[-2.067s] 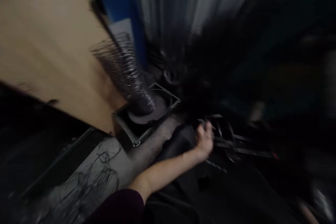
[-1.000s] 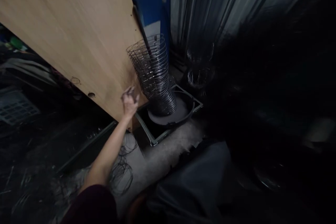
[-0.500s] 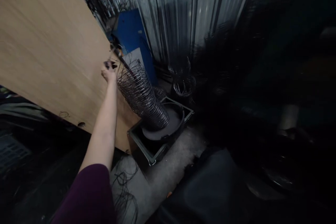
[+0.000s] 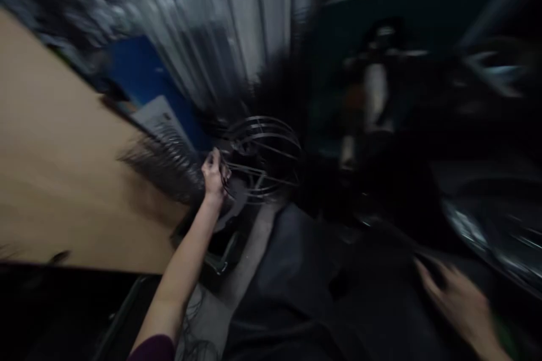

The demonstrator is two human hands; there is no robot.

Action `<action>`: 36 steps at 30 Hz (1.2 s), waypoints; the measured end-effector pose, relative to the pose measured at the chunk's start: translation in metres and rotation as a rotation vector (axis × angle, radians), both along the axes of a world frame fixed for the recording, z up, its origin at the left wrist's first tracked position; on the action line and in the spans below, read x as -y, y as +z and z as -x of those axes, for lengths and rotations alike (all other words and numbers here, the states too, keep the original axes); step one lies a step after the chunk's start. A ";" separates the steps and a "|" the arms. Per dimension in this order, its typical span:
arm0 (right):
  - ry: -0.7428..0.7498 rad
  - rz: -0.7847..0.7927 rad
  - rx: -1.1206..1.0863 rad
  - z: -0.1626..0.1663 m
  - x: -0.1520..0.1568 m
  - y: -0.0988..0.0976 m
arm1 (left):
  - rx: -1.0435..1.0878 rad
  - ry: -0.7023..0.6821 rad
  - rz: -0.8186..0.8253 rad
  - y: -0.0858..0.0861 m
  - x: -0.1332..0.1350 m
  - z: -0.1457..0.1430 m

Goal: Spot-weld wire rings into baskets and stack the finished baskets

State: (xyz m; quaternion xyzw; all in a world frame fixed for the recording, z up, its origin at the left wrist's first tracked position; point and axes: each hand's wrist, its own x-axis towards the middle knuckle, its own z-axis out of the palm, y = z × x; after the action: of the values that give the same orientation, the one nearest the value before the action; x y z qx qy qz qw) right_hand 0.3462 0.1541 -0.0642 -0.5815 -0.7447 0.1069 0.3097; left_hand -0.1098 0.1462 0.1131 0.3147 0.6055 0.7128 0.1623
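Beside the dark-clothed legs (image 4: 279, 287), the right hand (image 4: 462, 300) has loosely curled fingers; blur hides whether they hold anything. Over the box (image 4: 220, 265), beyond its near corner, the left hand (image 4: 215, 176) grips wire hoops (image 4: 254, 170), seemingly already clear of the stack (image 4: 165, 164); many more rings appear left there, by the wooden board (image 4: 63, 169).

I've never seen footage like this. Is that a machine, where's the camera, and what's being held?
No machine here: these are one person's bare hands, and every picture comes from a single camera worn on that person's head, looking forward and down. The left hand grips thin metal hoops. Beside it a coiled wire stack tilts by a wooden panel, and loose wire lies on the floor. The right hand is at lower right; I can't tell whether it holds anything.
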 end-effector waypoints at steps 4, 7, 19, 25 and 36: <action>-0.121 0.025 0.082 -0.047 0.013 0.011 | -0.056 -0.351 0.175 -0.090 -0.023 -0.123; -0.301 0.067 0.148 -0.086 -0.009 0.024 | -0.304 -0.575 0.301 -0.133 -0.031 -0.175; -0.487 0.715 0.469 -0.162 -0.128 -0.014 | -0.617 -0.929 0.443 -0.153 -0.028 -0.199; -0.529 0.680 0.401 -0.166 -0.116 -0.009 | -0.537 -0.664 0.399 -0.119 -0.026 -0.184; -0.378 0.380 -0.521 -0.127 -0.128 0.123 | -0.422 -1.240 0.103 -0.068 -0.048 -0.326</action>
State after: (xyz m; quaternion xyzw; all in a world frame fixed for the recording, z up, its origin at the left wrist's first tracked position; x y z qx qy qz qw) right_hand 0.4727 0.2826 0.0592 -0.7090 -0.4873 0.3285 0.3898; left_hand 0.2162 0.1946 0.0456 0.7303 0.3641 0.3802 0.4354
